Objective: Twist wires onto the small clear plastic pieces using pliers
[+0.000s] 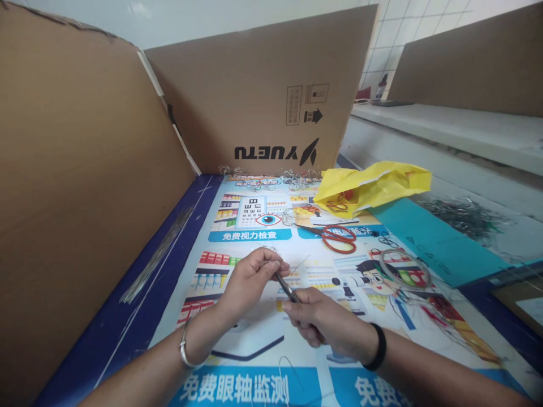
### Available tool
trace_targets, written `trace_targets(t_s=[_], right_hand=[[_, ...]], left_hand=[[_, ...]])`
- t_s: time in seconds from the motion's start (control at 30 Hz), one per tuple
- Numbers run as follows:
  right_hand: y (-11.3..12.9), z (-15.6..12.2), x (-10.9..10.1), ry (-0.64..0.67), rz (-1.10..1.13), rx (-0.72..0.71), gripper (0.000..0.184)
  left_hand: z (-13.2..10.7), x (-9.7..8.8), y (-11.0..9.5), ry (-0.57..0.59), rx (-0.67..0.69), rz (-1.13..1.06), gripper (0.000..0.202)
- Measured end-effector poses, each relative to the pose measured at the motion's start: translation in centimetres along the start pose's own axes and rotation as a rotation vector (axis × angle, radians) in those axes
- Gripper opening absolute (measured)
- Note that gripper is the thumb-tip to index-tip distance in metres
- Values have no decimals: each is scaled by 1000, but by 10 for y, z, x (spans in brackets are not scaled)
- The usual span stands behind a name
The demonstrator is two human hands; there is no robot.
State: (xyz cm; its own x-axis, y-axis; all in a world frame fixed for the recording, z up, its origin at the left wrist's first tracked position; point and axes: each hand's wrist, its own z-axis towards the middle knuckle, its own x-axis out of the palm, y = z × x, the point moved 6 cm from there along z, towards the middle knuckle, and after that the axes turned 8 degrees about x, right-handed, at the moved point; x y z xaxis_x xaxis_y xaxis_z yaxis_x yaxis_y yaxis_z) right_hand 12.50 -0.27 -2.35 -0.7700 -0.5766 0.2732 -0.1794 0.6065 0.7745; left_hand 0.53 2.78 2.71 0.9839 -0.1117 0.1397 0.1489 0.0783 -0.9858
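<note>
Near the middle of the printed sheet, my right hand is wrapped round the handles of a pair of pliers, whose jaws point up and to the left. The jaws meet the fingertips of my left hand, which are pinched together. Thin wire sticks out beside those fingertips, so the left hand appears to hold a fine wire piece; most of it is hidden by the fingers. Just beyond my hands lie scissors with orange-red handles. A small round wire shape sits near the scissors' tip.
A yellow bag lies open behind the scissors. To the right are a wire coil, a teal sheet and a tangled wire heap. Straight wires lie at left. Cardboard panels stand at the back and left.
</note>
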Motion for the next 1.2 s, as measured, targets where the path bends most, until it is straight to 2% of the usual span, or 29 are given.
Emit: trace_targets(t_s=[0.23,0.5,0.7,1.03,1.2], right_hand=[[-6,3,0,50,12,24,40],[-4,4,1,92,142,34,43],[-4,5,1,139,155,18,42],[-3,7,-2,134,239,37,41],[-5,5,-1,117,181,35,39]], left_hand=[[1,1,2,39,1,0,12],[2,4,6,116,31,-171,16],[5,2,13,67,-26,-220,17],[9,-10,18,-37,-17,-48,21],[9,-14,15,-102,-6,-5,20]])
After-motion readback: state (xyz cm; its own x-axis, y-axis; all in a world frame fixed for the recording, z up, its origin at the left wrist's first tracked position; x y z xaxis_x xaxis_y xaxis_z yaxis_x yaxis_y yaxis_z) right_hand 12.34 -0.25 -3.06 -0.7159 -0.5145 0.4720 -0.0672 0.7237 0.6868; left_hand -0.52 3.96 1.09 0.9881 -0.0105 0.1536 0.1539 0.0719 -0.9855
